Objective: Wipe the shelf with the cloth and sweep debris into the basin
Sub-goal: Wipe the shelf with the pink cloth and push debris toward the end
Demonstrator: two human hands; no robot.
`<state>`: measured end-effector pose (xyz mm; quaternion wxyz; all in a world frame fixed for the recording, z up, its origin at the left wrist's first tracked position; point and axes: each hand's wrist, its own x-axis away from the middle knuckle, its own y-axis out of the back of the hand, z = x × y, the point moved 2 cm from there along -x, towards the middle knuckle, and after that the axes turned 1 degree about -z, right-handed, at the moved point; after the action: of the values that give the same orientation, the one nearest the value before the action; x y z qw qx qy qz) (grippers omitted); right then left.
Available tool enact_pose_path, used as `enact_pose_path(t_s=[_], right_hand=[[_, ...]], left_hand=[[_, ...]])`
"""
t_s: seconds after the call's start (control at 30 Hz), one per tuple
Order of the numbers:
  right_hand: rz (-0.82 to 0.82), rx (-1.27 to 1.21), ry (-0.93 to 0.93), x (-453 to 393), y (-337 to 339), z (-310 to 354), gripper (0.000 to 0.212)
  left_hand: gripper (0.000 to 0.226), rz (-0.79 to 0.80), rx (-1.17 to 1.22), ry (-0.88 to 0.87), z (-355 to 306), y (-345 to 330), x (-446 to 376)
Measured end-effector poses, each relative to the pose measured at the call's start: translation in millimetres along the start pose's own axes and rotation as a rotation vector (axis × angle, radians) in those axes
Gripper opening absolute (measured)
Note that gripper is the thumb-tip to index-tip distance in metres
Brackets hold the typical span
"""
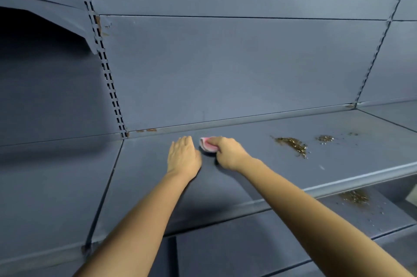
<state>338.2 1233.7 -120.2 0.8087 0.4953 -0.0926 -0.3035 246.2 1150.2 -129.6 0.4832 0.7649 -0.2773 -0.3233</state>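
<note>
A grey-blue metal shelf [259, 159] runs across the middle of the view. My right hand [228, 152] grips a bunched pink cloth [206, 144] and holds it down on the shelf near its back edge. My left hand [183, 156] lies flat on the shelf just left of the cloth, fingers straight. Brown debris [293, 144] lies in a streak to the right of the cloth, with a smaller patch [325, 138] farther right. No basin is in view.
A lower shelf [338, 222] at the bottom right carries another debris pile [354, 196] and scattered specks. A slotted upright [106, 69] stands at the back left, another [379, 46] at the right. The back panel rises directly behind the shelf.
</note>
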Motion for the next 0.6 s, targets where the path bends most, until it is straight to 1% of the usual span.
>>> enact_pose_path(t_s=[0.03, 0.07, 0.17, 0.27, 0.33, 0.43, 0.47, 0.5, 0.53, 0.6], right_hand=[[0.024, 0.006, 0.058, 4.9, -9.1, 5.4, 0.046], [0.039, 0.03, 0.076, 8.9, -15.6, 5.5, 0.04], [0.048, 0.092, 0.033, 13.4, -20.2, -4.0, 0.026], [0.041, 0.15, -0.058, 10.6, -8.1, -21.5, 0.036], [0.038, 0.122, -0.099, 12.2, 3.6, -39.2, 0.034], [0.006, 0.074, -0.092, 17.0, 23.5, -74.9, 0.047], [-0.012, 0.088, -0.087, 18.8, 28.6, -87.5, 0.043], [-0.014, 0.103, -0.102, 19.5, 32.5, -97.6, 0.03], [-0.026, 0.103, -0.108, 18.9, 36.3, -106.3, 0.023], [-0.055, 0.059, -0.122, 20.5, 43.1, -110.4, 0.027]], left_hand=[[0.029, 0.0, 0.016, 0.005, -7.4, -1.1, 0.2], [0.028, 0.0, 0.029, 0.009, -13.9, -2.5, 0.3], [0.027, -0.021, 0.042, 0.006, -26.8, -7.9, -1.2], [0.032, -0.022, 0.027, 0.005, -35.1, -16.3, 0.1], [0.031, -0.003, 0.007, -0.005, -39.0, -24.0, 2.9], [0.026, -0.007, 0.002, -0.006, -40.1, -30.7, 3.5], [0.026, -0.015, 0.009, 0.001, -39.2, -31.4, 3.0], [0.027, -0.024, 0.012, 0.005, -38.6, -31.5, 2.6], [0.029, -0.033, 0.012, 0.004, -38.2, -31.4, 2.1], [0.034, -0.043, 0.016, -0.004, -39.1, -30.7, 2.7]])
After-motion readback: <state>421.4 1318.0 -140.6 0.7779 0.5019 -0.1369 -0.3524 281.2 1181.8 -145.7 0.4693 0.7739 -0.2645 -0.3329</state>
